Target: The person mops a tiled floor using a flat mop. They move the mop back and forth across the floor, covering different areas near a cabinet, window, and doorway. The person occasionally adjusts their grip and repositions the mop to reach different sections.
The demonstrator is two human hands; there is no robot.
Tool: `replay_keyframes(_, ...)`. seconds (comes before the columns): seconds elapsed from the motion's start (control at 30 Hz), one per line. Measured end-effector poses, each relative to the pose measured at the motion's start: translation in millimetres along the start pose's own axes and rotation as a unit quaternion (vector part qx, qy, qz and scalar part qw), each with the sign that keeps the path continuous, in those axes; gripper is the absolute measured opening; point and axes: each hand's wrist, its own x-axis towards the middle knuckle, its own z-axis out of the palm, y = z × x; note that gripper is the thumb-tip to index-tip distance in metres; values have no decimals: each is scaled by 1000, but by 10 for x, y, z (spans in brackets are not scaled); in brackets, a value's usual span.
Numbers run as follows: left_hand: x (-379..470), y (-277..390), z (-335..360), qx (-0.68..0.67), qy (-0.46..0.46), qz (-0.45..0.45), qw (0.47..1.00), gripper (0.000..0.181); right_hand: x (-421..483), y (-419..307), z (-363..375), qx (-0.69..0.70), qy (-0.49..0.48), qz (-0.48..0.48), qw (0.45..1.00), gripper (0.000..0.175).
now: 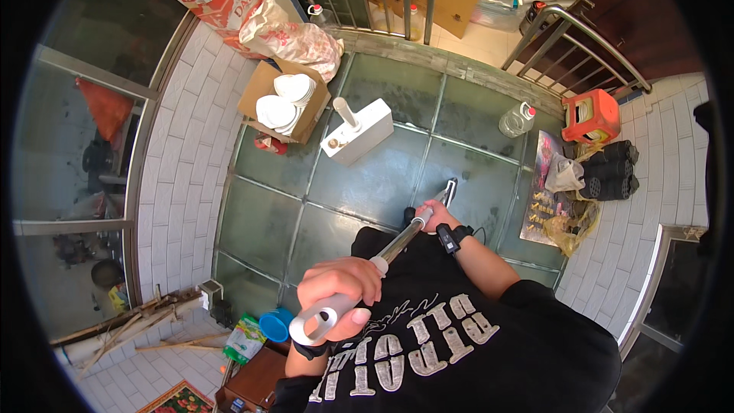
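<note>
My left hand (pixel 338 292) grips the grey plastic top of a long-handled cleaning tool, by the end with the hanging hole. Lower on the metal pole (pixel 399 245), my right hand (pixel 438 218) is closed round it near a pale collar. The pole slants down across the front of my black shirt. At its far end is a narrow black-and-white head (pixel 451 190), seen nearly edge-on; whether it touches the floor I cannot tell. Ahead, on the green tiled floor (pixel 355 195), stands a white rectangular box (pixel 361 136), seemingly a mop bucket, with a round upright post.
Left of the box are an open carton (pixel 317 117) of white dishes and a plastic bag (pixel 298 43). A clear bottle (pixel 516 120), red stool (pixel 593 117) and black coal briquettes (pixel 610 169) stand right. Metal railings (pixel 421 0) edge the far side; a blue basin (pixel 275 324) is lower left.
</note>
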Motion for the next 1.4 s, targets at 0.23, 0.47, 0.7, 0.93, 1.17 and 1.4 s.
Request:
replay_keyframes(0.23, 641, -274, -926, -47, 14, -41, 998, 26, 518, -151, 707, 33, 63, -23, 997, 16)
replay_keyframes(0.47, 1519, -268, -1733, -57, -175, 51, 982, 18, 285, -124, 1490, 85, -44, -88, 992, 16)
replay_keyframes(0.7, 2365, -376, -1856, -14, -335, 30, 942, 24, 74, -265, 1961, 167, -64, -120, 977, 21)
replay_keyframes(0.93, 3379, -881, -1386, -36, -363, 32, 931, 23, 62, -972, 2265, 220, -89, -53, 970, 15)
replay_keyframes(1.17, 4778, -1431, -507, -82, -348, 36, 933, 17, -191, -2227, 2720, 250, -90, -26, 964, 15)
replay_keyframes(1.4, 5823, -1718, 251, -79, -461, 31, 883, 24, -607, -3154, 3026, 273, -173, -59, 944, 16)
